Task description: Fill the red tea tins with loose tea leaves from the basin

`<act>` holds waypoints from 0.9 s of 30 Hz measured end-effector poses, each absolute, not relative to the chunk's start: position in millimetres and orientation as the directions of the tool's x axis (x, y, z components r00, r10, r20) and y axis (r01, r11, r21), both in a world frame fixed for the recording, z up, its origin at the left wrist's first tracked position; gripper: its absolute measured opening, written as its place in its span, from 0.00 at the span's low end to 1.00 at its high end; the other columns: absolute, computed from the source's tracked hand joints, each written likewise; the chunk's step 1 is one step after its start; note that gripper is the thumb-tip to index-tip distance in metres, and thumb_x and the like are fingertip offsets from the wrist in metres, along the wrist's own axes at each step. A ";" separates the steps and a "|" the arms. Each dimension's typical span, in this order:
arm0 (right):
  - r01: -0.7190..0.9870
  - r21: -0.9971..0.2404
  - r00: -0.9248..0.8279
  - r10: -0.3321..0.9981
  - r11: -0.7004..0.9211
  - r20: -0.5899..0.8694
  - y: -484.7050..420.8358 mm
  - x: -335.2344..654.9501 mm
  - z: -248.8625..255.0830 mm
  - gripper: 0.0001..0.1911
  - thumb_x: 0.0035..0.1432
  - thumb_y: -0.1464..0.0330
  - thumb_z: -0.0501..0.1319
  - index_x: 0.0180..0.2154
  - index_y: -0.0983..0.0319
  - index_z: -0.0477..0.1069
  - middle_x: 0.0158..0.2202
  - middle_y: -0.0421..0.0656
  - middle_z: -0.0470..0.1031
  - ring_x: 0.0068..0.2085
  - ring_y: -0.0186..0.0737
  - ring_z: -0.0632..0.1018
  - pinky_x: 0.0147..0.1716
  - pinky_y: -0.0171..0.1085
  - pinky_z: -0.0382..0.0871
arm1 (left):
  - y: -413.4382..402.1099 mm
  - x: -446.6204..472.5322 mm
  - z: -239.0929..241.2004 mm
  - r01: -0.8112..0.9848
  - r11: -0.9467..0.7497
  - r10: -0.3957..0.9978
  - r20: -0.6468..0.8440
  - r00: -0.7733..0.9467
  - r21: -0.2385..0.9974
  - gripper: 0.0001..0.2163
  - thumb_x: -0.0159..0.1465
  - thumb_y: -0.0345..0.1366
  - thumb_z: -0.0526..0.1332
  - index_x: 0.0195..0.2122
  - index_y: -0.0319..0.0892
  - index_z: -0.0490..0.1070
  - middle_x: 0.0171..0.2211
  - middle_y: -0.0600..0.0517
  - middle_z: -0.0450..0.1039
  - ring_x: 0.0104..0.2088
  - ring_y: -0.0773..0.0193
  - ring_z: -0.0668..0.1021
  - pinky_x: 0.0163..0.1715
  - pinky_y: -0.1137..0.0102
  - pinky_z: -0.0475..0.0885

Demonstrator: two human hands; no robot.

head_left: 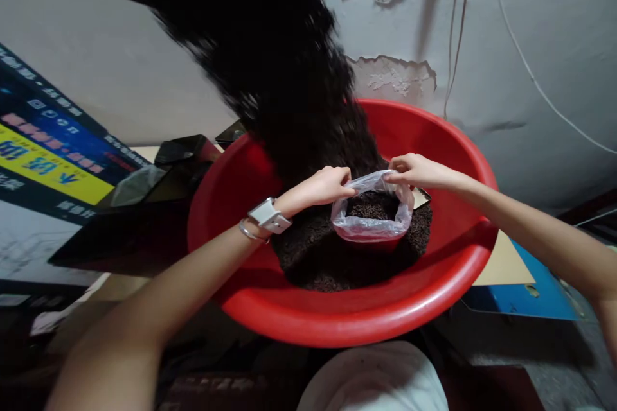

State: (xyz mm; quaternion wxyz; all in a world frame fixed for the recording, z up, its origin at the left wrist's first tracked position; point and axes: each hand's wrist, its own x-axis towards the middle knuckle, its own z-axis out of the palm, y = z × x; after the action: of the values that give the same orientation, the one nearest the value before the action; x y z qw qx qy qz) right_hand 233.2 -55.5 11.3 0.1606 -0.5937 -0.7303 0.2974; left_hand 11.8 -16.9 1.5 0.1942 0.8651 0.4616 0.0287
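In the wide red basin [347, 327] lies a heap of dark brown, grain-like bits [332, 279]. A small red box lined with a clear plastic bag [371, 228] stands in that heap, with brown bits inside the bag. My left hand [330, 185] pinches the bag's rim at its back left. At the back right, my right hand [417, 171] grips the same rim between thumb and fingers. A pale flat piece [421, 198] lies beside the box. Behind my left hand, a dark, motion-blurred strand-like mass [270, 58] reaches down into the basin; I cannot tell what it is.
Left of the basin are a printed carton [53, 148] and an open dark box [139, 231] with clear plastic in it. Behind is a peeling wall [506, 58] with hanging cords [457, 45]. A blue panel [525, 292] is at right, a rounded white thing [376, 379] at the bottom.
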 end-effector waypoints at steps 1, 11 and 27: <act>0.732 -0.677 -0.250 0.954 0.074 -0.167 -59.4 237.4 8.4 0.11 0.53 0.61 0.63 0.31 0.62 0.68 0.29 0.43 0.73 0.30 0.37 0.73 0.26 0.34 0.64 | -15.8 9.5 -0.9 0.779 -0.480 0.808 -0.144 0.572 0.402 0.10 0.55 0.43 0.61 0.30 0.42 0.67 0.27 0.52 0.71 0.29 0.61 0.72 0.27 0.71 0.61; 0.318 -0.899 -0.261 0.883 -0.302 -0.389 -102.0 251.8 -13.9 0.22 0.44 0.70 0.70 0.41 0.60 0.64 0.33 0.40 0.74 0.33 0.34 0.76 0.34 0.34 0.72 | -30.2 -21.6 -2.9 0.624 -0.092 0.710 -0.388 0.588 0.776 0.22 0.44 0.48 0.69 0.33 0.41 0.64 0.30 0.54 0.70 0.32 0.65 0.73 0.29 0.72 0.66; 0.501 -0.866 0.022 1.000 0.004 0.017 -106.7 260.7 36.1 0.14 0.45 0.70 0.67 0.34 0.59 0.66 0.22 0.38 0.67 0.24 0.36 0.71 0.25 0.38 0.67 | -27.8 -23.6 57.3 0.810 -0.402 0.894 -0.006 0.447 0.428 0.09 0.50 0.39 0.60 0.29 0.41 0.75 0.30 0.50 0.77 0.35 0.59 0.76 0.37 0.70 0.67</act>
State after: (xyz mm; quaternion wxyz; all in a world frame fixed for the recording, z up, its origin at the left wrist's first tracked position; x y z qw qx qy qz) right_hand 260.7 -106.7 36.1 0.3623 -0.6163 -0.6087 0.3441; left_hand -23.6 -27.8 57.3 0.1881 0.8295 0.5135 0.1130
